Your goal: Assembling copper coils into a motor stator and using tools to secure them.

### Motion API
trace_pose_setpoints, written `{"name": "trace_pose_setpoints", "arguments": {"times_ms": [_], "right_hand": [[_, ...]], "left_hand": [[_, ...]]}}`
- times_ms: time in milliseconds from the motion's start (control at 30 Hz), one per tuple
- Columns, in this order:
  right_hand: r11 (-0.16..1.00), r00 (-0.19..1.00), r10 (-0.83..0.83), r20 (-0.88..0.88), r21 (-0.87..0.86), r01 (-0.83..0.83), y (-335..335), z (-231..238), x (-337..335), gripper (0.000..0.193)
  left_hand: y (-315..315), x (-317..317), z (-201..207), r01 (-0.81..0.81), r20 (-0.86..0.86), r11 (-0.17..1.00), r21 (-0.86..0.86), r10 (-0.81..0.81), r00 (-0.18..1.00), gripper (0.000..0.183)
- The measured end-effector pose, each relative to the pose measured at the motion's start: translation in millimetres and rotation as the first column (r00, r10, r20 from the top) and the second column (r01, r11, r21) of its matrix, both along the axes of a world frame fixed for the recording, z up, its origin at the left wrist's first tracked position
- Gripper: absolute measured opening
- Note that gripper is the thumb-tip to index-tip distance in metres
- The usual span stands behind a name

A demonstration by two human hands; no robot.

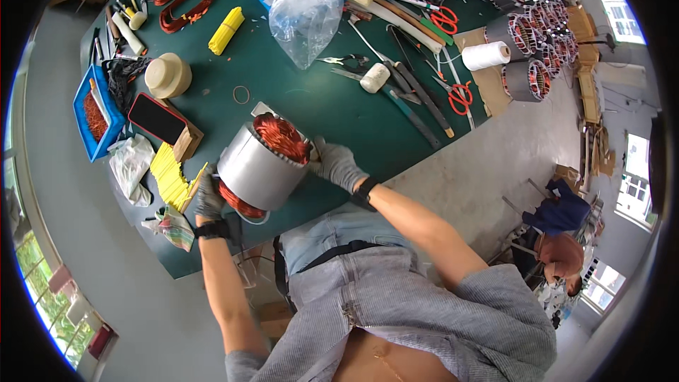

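A motor stator [256, 171], a grey metal cylinder with red-brown copper wire coils [281, 137] bulging from both ends, lies tilted on the green table in front of me. My right hand [338, 164], in a grey glove, has its fingers closed at the right end, against the coil's edge. At the lower left end is my gloved left hand [209, 199], fingers bent in beside the lower coil [240, 199]; their tips are partly hidden. A thin tan stick [191, 191] runs beside that hand, over yellow strips [170, 177]; whether I grip it is unclear.
Left stand a phone [158, 119] on a wooden block, a cream round pot [168, 76] and a blue tray [96, 113]. Beyond lie a yellow bundle [226, 30], a mallet [375, 78], red-handled scissors [460, 97] and a thread spool [486, 56]. More stators [527, 79] sit far right; another person [562, 255] is beyond.
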State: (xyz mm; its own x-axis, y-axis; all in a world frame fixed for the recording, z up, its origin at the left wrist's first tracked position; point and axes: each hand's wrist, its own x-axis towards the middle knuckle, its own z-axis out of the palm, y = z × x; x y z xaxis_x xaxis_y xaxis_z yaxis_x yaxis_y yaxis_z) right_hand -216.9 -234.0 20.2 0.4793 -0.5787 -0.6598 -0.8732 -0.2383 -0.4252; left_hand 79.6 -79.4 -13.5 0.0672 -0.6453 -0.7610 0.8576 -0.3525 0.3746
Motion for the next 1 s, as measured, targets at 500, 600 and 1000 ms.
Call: {"name": "trace_pose_setpoints", "arguments": {"times_ms": [500,600,1000], "right_hand": [[0.519,0.954,-0.265,0.140,-0.813,0.264,-217.8,-52.2,-235.2,0.035],[0.797,0.953,-0.239,-0.189,-0.599,0.081,-244.3,-41.8,-221.2,0.048],[0.855,0.682,-0.250,0.687,-0.174,0.488,-164.7,50.9,-229.5,0.017]], "left_hand": [[32.6,-63.5,85.9,0.056,0.760,0.919,0.391,-0.357,0.544,0.043],[79.6,-66.8,70.1,0.047,0.817,0.953,0.298,-0.280,0.505,0.028],[64.0,-137.1,166.6,-0.217,0.928,0.921,0.325,-0.354,-0.114,0.024]]}}
